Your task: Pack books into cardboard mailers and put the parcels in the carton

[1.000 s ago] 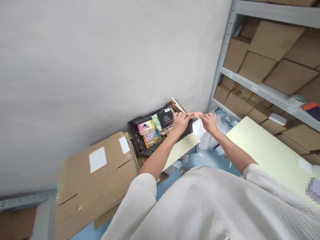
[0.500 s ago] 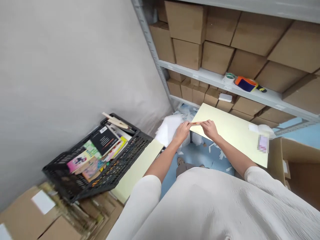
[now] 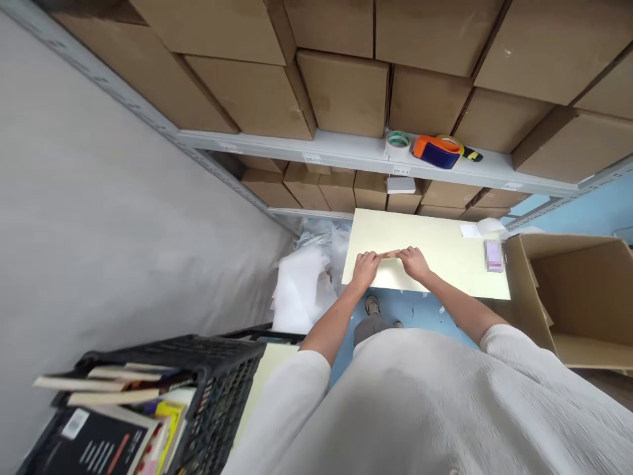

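Observation:
Between my two hands, above the pale yellow tabletop (image 3: 410, 231), is a thin orange-pink book (image 3: 388, 254) seen nearly edge-on. My left hand (image 3: 366, 266) grips its left end with bent fingers. At the other end, my right hand (image 3: 413, 262) has its fingers closed on the book. Its cover is turned out of sight. Over at the right end of the tabletop lie a small purple item (image 3: 493, 256), blurred out, and some white paper (image 3: 482, 228).
Shelves of cardboard boxes (image 3: 341, 92) rise behind the table, with tape (image 3: 397, 142) and an orange-blue tape dispenser (image 3: 437, 152) on one ledge. A large open carton (image 3: 583, 290) stands right. A black crate (image 3: 217, 382) of books is lower left. White foam sheets (image 3: 299, 284) lie left.
My view has swung right, toward the shelf and table, so the crate now sits lower left. Both hands keep hold of the book and are now over the tabletop.

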`<state>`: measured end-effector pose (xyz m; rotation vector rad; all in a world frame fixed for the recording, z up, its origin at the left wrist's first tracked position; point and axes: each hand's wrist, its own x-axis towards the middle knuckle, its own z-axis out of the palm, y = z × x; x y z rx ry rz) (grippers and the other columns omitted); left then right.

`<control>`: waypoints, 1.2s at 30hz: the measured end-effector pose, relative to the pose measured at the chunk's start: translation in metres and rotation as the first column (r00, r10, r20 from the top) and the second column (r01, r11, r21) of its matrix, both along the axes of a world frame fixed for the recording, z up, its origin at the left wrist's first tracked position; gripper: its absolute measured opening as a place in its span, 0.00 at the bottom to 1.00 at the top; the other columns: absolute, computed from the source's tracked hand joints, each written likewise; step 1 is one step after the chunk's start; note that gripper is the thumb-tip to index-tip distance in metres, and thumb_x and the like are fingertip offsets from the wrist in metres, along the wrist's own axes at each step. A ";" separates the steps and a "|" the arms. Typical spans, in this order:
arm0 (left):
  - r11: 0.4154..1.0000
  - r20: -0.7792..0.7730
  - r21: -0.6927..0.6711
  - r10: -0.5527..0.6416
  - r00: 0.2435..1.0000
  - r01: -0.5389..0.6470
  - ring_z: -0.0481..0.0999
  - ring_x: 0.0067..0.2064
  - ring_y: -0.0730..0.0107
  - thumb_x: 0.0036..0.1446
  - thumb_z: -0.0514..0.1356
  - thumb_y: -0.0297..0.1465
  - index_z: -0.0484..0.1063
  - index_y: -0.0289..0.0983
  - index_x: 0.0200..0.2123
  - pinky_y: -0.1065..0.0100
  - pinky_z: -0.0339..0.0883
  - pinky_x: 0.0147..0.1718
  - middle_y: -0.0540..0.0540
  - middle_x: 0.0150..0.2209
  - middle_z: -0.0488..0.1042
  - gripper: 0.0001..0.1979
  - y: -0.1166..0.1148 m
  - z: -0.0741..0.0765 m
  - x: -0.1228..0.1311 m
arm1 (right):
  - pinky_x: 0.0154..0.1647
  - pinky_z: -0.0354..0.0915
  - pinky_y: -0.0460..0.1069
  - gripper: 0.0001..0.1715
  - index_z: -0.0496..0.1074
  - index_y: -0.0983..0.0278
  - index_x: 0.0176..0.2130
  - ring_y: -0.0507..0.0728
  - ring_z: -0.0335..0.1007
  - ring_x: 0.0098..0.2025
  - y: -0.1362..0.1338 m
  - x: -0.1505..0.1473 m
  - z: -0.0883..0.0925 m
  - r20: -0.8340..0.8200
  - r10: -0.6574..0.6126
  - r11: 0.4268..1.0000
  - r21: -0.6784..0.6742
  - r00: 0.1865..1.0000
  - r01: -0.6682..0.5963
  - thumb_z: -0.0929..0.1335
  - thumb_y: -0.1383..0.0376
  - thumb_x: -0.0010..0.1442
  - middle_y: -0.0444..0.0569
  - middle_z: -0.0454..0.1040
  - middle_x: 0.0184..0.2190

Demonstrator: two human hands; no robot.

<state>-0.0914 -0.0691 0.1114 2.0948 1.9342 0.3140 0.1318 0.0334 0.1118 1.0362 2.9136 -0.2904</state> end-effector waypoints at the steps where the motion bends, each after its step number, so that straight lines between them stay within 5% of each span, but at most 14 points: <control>1: 0.999 0.005 -0.029 -0.017 1.000 0.017 0.74 0.55 0.51 0.76 0.50 0.29 0.79 0.42 0.59 0.52 0.64 0.54 0.36 0.50 0.77 0.20 0.007 -0.004 -0.005 | 0.49 0.56 0.57 0.27 0.80 0.65 0.59 0.66 0.66 0.52 0.004 -0.005 -0.004 0.008 -0.019 1.000 -0.018 1.000 0.019 0.61 0.77 0.71 0.60 0.81 0.53; 9: 0.978 0.086 -0.174 -0.100 0.991 0.114 0.74 0.59 0.49 0.75 0.48 0.26 0.78 0.41 0.60 0.50 0.63 0.60 0.34 0.55 0.78 0.22 0.037 -0.035 -0.033 | 0.55 0.58 0.58 0.25 0.79 0.67 0.59 0.67 0.66 0.54 0.025 -0.036 -0.034 0.070 -0.113 0.987 -0.111 0.991 0.120 0.60 0.74 0.72 0.62 0.80 0.54; 13: 0.958 0.163 -0.252 -0.095 0.982 0.134 0.74 0.63 0.48 0.76 0.53 0.34 0.77 0.43 0.62 0.50 0.62 0.65 0.36 0.60 0.77 0.18 0.041 -0.048 -0.037 | 0.58 0.60 0.59 0.29 0.76 0.65 0.63 0.68 0.65 0.59 0.029 -0.044 -0.046 0.066 -0.265 0.955 -0.123 0.962 0.271 0.62 0.76 0.68 0.63 0.77 0.60; 16: 0.946 0.189 -0.307 -0.046 0.981 0.103 0.73 0.66 0.48 0.75 0.54 0.36 0.75 0.43 0.65 0.50 0.63 0.66 0.37 0.63 0.76 0.20 0.044 -0.057 -0.041 | 0.59 0.64 0.59 0.32 0.74 0.65 0.65 0.68 0.67 0.62 0.025 -0.047 -0.057 0.076 -0.477 0.856 -0.189 0.876 0.482 0.63 0.77 0.65 0.63 0.73 0.64; 19: 0.939 0.186 -0.341 0.024 0.982 0.042 0.71 0.68 0.49 0.72 0.55 0.31 0.72 0.41 0.68 0.52 0.65 0.67 0.37 0.68 0.72 0.23 0.052 -0.066 -0.046 | 0.59 0.70 0.56 0.29 0.75 0.66 0.63 0.64 0.73 0.59 0.017 -0.051 -0.069 0.082 -0.653 0.679 -0.377 0.753 0.630 0.64 0.74 0.66 0.62 0.75 0.62; 24: 0.907 0.155 -0.422 0.077 0.985 -0.005 0.62 0.76 0.49 0.69 0.59 0.31 0.66 0.43 0.72 0.51 0.60 0.72 0.38 0.77 0.59 0.30 0.071 -0.080 -0.045 | 0.58 0.74 0.54 0.28 0.77 0.62 0.62 0.58 0.81 0.48 0.005 -0.062 -0.084 0.063 -0.798 0.397 -0.693 0.599 0.602 0.70 0.69 0.63 0.54 0.81 0.58; 28: 0.883 0.140 -0.469 0.077 0.987 -0.003 0.55 0.79 0.44 0.67 0.63 0.34 0.64 0.45 0.74 0.47 0.57 0.74 0.38 0.80 0.54 0.33 0.068 -0.087 -0.035 | 0.60 0.74 0.55 0.29 0.80 0.60 0.59 0.59 0.81 0.48 0.001 -0.065 -0.088 0.051 -0.836 0.321 -0.761 0.546 0.564 0.74 0.67 0.58 0.53 0.82 0.59; 36: 0.853 0.167 -0.518 0.020 0.986 0.071 0.59 0.77 0.39 0.66 0.62 0.36 0.63 0.43 0.75 0.43 0.58 0.72 0.34 0.79 0.55 0.35 0.041 -0.088 -0.010 | 0.56 0.74 0.55 0.28 0.81 0.60 0.55 0.61 0.79 0.52 0.006 -0.052 -0.082 0.005 -0.878 0.273 -0.816 0.478 0.510 0.77 0.61 0.55 0.49 0.85 0.52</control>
